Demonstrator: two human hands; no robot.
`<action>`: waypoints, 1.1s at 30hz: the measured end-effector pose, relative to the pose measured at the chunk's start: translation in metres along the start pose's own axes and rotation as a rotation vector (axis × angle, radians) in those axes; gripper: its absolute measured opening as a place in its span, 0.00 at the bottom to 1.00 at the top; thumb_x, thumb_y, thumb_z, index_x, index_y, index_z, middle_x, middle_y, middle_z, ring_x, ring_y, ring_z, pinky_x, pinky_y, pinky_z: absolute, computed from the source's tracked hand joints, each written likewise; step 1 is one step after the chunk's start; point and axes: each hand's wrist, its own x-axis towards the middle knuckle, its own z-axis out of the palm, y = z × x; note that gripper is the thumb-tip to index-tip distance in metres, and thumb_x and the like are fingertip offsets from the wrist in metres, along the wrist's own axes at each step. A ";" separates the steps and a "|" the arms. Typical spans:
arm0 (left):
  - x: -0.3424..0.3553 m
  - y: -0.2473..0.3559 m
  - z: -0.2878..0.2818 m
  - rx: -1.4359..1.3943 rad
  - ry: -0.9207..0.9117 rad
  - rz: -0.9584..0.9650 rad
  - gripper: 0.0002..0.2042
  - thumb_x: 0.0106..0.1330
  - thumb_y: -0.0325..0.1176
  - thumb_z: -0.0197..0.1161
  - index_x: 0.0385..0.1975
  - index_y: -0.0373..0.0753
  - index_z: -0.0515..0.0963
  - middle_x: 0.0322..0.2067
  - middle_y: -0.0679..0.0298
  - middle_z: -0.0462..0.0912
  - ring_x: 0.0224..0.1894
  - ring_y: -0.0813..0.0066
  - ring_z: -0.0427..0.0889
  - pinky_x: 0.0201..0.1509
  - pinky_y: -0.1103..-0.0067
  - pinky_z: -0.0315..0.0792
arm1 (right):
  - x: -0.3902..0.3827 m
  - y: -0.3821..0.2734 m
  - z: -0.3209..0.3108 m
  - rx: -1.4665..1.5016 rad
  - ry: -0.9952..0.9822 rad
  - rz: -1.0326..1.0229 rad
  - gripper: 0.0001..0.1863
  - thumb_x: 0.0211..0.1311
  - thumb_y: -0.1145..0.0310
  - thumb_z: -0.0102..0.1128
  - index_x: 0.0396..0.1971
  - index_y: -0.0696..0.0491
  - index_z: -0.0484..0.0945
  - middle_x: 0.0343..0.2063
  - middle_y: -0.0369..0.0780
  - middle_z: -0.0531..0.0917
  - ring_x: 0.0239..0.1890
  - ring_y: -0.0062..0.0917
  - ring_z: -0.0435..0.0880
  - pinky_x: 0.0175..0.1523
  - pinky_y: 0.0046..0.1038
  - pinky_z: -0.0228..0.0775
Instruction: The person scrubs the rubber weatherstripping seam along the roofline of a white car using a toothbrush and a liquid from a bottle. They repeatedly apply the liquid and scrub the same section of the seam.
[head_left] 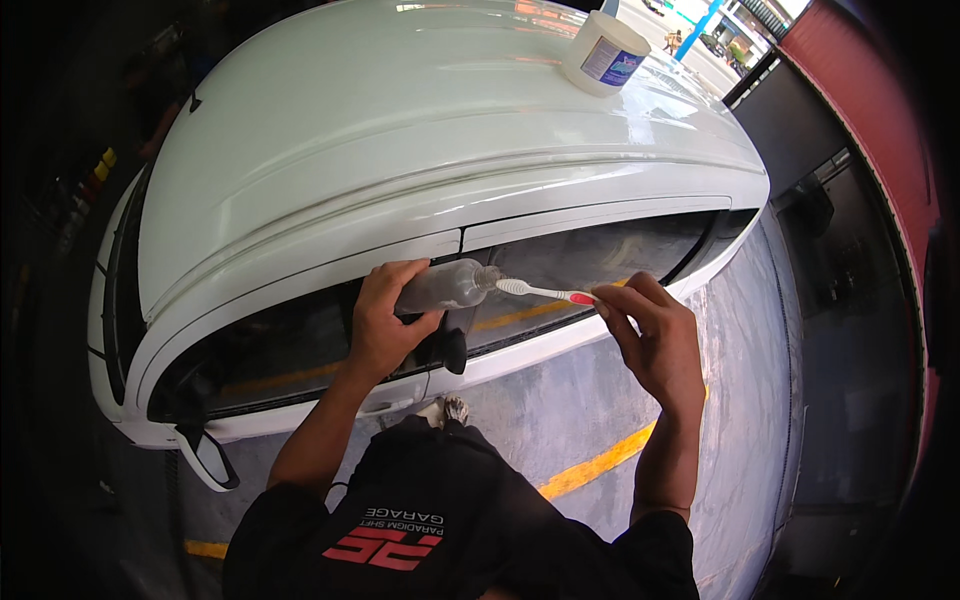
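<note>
My left hand (382, 318) is wrapped round a clear, greyish plastic bottle (440, 287), tipped on its side with its neck toward the right. Between the thumb and fingers of my right hand (655, 335) is the handle of a white and red toothbrush (545, 291). Its bristle end is right by the bottle's mouth; whether they touch I cannot tell. Both hands are in front of the side windows of a white car (400, 130), just below its roof edge.
A translucent tub (605, 55) with a blue label stands on the far right of the car roof. At the lower left a side mirror (208, 458) juts out from the car. Grey floor (560, 420) with a yellow line (600, 462) runs alongside. Dark panels (840, 300) rise at the right.
</note>
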 end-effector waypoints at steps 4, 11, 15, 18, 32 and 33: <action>0.006 0.008 0.004 0.167 0.010 0.058 0.31 0.49 0.22 0.77 0.58 0.39 0.79 0.50 0.57 0.83 0.52 0.57 0.82 0.60 0.66 0.74 | 0.025 0.013 -0.009 -0.190 -0.019 -0.241 0.08 0.63 0.73 0.73 0.41 0.52 0.89 0.30 0.37 0.83 0.28 0.27 0.82 0.32 0.29 0.73; 0.034 0.019 0.008 0.368 0.097 0.199 0.33 0.45 0.21 0.78 0.58 0.42 0.79 0.51 0.60 0.83 0.52 0.57 0.80 0.59 0.65 0.73 | 0.087 0.015 -0.011 -0.051 -0.227 -0.346 0.05 0.67 0.71 0.66 0.37 0.56 0.83 0.33 0.43 0.82 0.35 0.41 0.85 0.42 0.42 0.75; 0.060 0.020 0.001 0.518 0.154 0.287 0.35 0.43 0.21 0.78 0.58 0.44 0.79 0.51 0.63 0.81 0.53 0.59 0.79 0.60 0.64 0.71 | 0.125 0.009 -0.006 -0.012 -0.327 -0.405 0.09 0.70 0.70 0.62 0.34 0.60 0.83 0.34 0.47 0.82 0.37 0.47 0.84 0.44 0.44 0.74; 0.074 0.017 -0.004 0.594 0.203 0.302 0.35 0.42 0.22 0.79 0.57 0.44 0.79 0.50 0.64 0.81 0.54 0.59 0.79 0.61 0.64 0.70 | 0.149 0.005 0.002 -0.002 -0.348 -0.437 0.10 0.71 0.70 0.61 0.35 0.62 0.85 0.34 0.51 0.83 0.38 0.48 0.84 0.46 0.45 0.74; 0.097 -0.004 0.006 0.663 0.322 0.362 0.37 0.38 0.23 0.81 0.56 0.44 0.80 0.51 0.66 0.81 0.55 0.61 0.79 0.61 0.64 0.69 | 0.202 0.013 0.016 -0.065 -0.547 -0.387 0.12 0.70 0.69 0.59 0.34 0.63 0.86 0.22 0.47 0.84 0.25 0.35 0.83 0.38 0.37 0.74; 0.098 -0.004 0.007 0.666 0.326 0.369 0.37 0.38 0.23 0.82 0.56 0.44 0.80 0.51 0.66 0.81 0.55 0.62 0.79 0.61 0.64 0.69 | 0.204 0.013 0.016 -0.063 -0.558 -0.383 0.12 0.70 0.69 0.59 0.34 0.62 0.86 0.22 0.46 0.84 0.25 0.34 0.83 0.38 0.37 0.74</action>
